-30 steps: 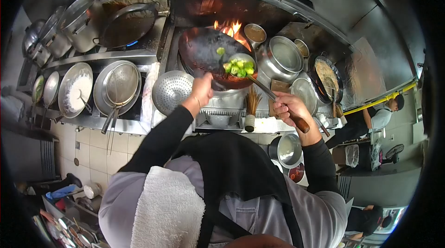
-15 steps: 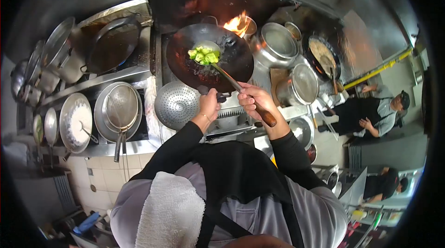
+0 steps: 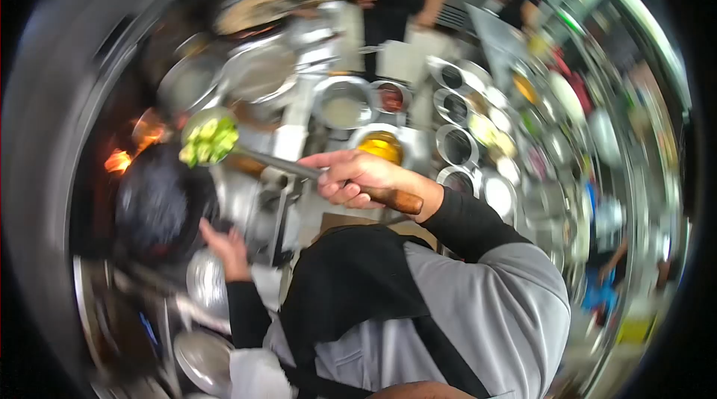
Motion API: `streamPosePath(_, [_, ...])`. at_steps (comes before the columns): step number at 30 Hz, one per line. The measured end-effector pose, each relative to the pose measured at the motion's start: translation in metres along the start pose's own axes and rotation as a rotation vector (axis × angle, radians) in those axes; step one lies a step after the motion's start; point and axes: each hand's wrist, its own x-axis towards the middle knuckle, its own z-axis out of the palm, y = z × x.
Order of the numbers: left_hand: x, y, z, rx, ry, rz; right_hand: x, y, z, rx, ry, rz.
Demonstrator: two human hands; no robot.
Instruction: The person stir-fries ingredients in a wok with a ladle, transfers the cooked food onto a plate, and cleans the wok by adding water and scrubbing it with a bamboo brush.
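From afar I see yellow-green vegetables (image 3: pixel 209 141) at half past nine, a blackish wok (image 3: pixel 163 209) and orange flames (image 3: pixel 118 161) at nine, amber liquid (image 3: pixel 382 147) and dark-red contents (image 3: pixel 390 97) toward one, a reddish-brown ladle handle (image 3: pixel 403 201) at four, a plain black apron (image 3: pixel 343 276) at six, a white towel (image 3: pixel 258 376) at seven.

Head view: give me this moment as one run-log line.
right hand: gripping ladle | ladle: holding green vegetables | left hand: near wok, grip unclear | flames: beside wok
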Motion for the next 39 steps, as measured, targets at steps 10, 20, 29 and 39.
streamPosePath(10, [-0.12,-0.096,0.052,0.379,-0.192,-0.147,-0.365,0.07,-0.07,0.134,0.77,-0.723])
streamPosePath(20, [-0.212,-0.183,0.149,0.57,-0.45,-0.177,-0.584,0.117,-0.298,-0.619,1.864,-0.501])
streamPosePath(29, [-0.218,-0.167,0.112,0.634,-0.314,-0.147,-0.556,0.144,-0.372,-0.867,2.474,-0.289])
streamPosePath(39, [-0.183,-0.08,0.009,0.526,0.019,0.03,-0.318,0.107,-0.212,0.052,0.719,-0.877])
